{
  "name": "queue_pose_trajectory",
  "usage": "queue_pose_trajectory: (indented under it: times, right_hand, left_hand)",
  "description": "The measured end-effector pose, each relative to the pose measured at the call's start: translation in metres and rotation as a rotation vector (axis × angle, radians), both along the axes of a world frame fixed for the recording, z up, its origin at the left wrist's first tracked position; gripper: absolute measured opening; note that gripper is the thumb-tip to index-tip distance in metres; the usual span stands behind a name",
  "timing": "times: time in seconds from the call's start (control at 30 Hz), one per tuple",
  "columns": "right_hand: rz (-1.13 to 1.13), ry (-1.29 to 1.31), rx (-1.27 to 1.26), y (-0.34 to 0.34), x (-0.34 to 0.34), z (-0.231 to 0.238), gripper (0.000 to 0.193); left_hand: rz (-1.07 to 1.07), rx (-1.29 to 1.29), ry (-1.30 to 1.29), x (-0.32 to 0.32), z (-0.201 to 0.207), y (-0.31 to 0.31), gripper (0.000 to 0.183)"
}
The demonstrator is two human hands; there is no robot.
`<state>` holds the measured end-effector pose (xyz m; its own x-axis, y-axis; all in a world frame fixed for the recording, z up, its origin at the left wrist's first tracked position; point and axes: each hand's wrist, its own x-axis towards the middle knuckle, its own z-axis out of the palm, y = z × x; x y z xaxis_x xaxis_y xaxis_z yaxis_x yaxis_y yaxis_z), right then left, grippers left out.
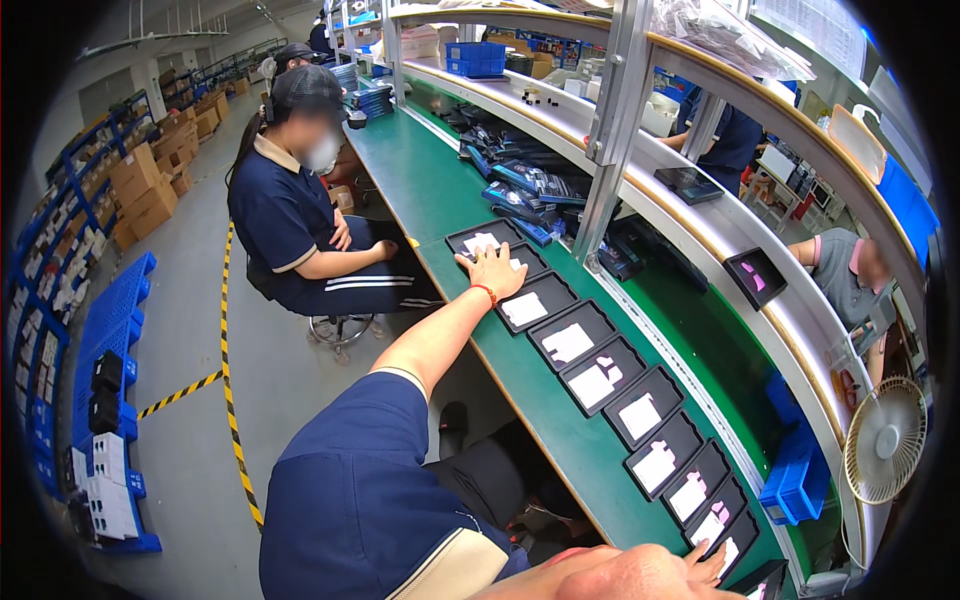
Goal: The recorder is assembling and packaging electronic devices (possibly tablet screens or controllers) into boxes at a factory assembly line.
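A row of shallow black trays runs along the green workbench, each holding white and pink flat pieces. My left arm, with a red bracelet at the wrist, reaches to the row's far end. There my left hand is open, fingers spread over two adjoining trays and touching or just above the white pieces. At the near end, low in the view, my right hand rests over the last trays, its fingers apart beside a white piece. Its wrist is partly hidden.
Dark packages with blue edges lie piled beyond the trays. A metal post and curved shelf rise behind, with another black tray on it. A co-worker sits at the left. A fan and blue bins stand right.
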<state>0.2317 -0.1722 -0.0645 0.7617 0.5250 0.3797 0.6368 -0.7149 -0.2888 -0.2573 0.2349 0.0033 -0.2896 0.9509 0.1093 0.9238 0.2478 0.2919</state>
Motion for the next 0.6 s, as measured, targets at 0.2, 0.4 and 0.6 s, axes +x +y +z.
queue_pose_trajectory:
  times: [0.2, 0.4, 0.6]
  right_hand:
    - [0.051, -0.061, 0.045, -0.008, 0.037, -0.037, 0.052]
    - [-0.040, -0.035, -0.058, 0.000, 0.008, -0.008, 0.053]
    - [-0.034, -0.047, -0.079, -0.002, 0.016, -0.014, 0.053]
  left_hand:
    - [-0.004, -0.028, 0.003, 0.004, 0.002, 0.000, 0.067]
    - [0.005, 0.018, -0.016, 0.001, 0.000, -0.001, 0.066]
    - [0.005, 0.016, -0.021, 0.003, 0.001, 0.001, 0.066]
